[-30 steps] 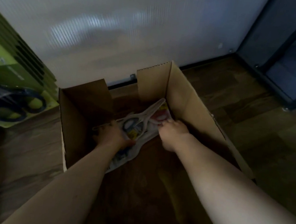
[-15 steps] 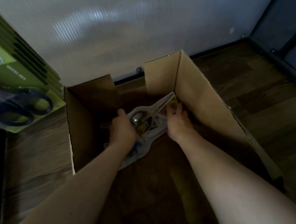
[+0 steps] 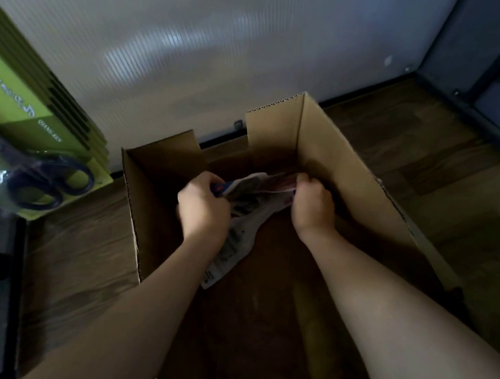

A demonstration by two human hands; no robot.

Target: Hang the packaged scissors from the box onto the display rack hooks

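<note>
Gripping a bundle of scissor packs [image 3: 246, 217] with both hands, low inside the open cardboard box [image 3: 351, 158] on the wood floor [image 3: 81, 250]. Left hand [image 3: 204, 209] has its fingers curled round the bundle's left edge, covering a blue bit of the print. Right hand [image 3: 313, 205] is curled over and pinches the top right edge, where the cards show red. Bundle hangs tilted, its lower end trailing down toward the box bottom; how many packs are in it is not clear, too dark and blurred.

Step in hand, as I judge it: lifting the packs out of the box. To do it well: keep both grips firm so the loose lower end does not fan out or slip, lift straight up to clear the box walls and the raised flap, then square the packs so the hang holes line up. Holes not visible here.

Green scissor packs [image 3: 32, 167] already hang at the left edge, black handles showing through the plastic, well apart from the box. The hook itself cannot be made out.
</note>
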